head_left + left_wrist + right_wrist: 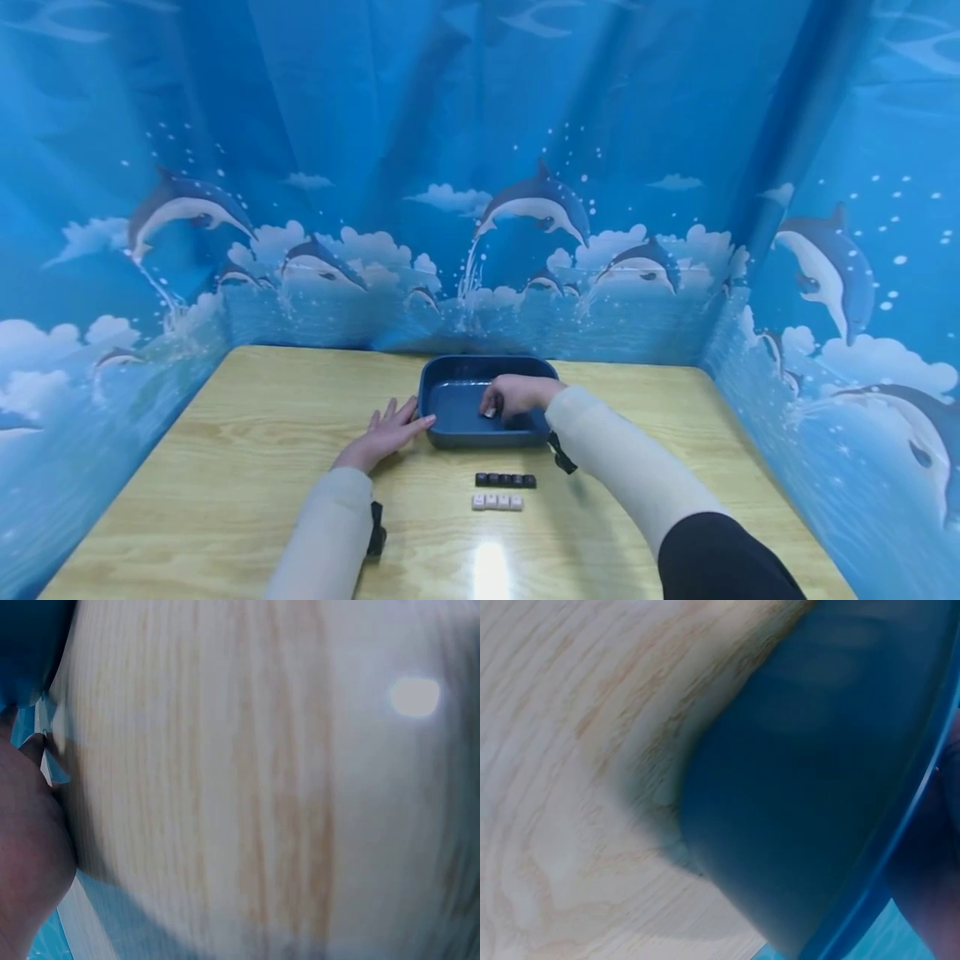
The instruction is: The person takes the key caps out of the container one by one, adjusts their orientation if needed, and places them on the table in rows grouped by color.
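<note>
A dark blue tray (450,439) stands toward the back of the wooden table. Over its inside, my right hand (517,395) reaches down and pinches a small white keycap (490,412) between thumb and fingers. At the tray's front left corner my left hand (386,435) lies with fingers spread, the thumb at the rim. In front of the tray sit a row of black keycaps (506,481) and, nearer, a row of white keycaps (497,502). The right wrist view shows the tray's outer wall (795,772) with the right hand mostly hidden behind it.
The wooden table (247,467) extends to both sides of the tray. A blue curtain with dolphins (420,275) hangs around its back and sides. A bright light reflection (491,571) lies on the tabletop near the front.
</note>
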The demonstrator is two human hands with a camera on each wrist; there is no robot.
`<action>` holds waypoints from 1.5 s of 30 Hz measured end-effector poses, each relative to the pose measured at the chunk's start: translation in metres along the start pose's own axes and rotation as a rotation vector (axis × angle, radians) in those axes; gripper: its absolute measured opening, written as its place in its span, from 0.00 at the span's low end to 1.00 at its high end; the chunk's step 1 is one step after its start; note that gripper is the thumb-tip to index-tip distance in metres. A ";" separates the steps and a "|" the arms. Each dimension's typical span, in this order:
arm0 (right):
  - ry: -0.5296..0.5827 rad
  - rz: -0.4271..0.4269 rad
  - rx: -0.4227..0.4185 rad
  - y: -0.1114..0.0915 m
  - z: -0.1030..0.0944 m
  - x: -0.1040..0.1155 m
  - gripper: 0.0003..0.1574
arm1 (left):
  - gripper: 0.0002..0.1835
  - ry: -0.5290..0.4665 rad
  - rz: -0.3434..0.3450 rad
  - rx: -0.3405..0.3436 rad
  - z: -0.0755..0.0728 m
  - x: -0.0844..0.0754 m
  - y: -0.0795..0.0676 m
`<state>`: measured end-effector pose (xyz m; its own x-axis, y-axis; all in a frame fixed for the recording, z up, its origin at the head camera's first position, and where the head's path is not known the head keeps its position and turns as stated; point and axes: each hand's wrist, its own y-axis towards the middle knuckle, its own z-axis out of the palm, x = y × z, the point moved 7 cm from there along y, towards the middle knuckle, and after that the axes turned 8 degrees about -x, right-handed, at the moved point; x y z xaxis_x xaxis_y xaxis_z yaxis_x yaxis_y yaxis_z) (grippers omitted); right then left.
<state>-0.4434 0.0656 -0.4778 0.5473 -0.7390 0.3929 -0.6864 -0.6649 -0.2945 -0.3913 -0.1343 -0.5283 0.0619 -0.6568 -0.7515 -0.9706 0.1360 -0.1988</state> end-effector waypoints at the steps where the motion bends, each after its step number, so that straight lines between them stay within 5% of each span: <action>1: 0.010 0.002 -0.001 -0.001 0.000 -0.001 0.24 | 0.46 -0.002 0.002 0.000 0.000 0.000 0.000; 15: 0.134 0.049 -0.062 -0.017 -0.006 -0.017 0.08 | 0.46 0.006 0.007 0.002 0.001 -0.001 0.002; 31: 0.276 0.053 -0.180 -0.068 -0.028 -0.033 0.10 | 0.48 0.024 -0.004 0.005 0.001 0.000 0.002; 45: 0.337 0.130 -0.390 -0.107 -0.035 -0.036 0.12 | 0.47 0.017 0.004 0.046 0.000 -0.004 -0.003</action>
<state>-0.4060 0.1668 -0.4299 0.3053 -0.6940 0.6520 -0.9006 -0.4329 -0.0390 -0.3887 -0.1323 -0.5251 0.0538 -0.6689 -0.7414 -0.9590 0.1724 -0.2250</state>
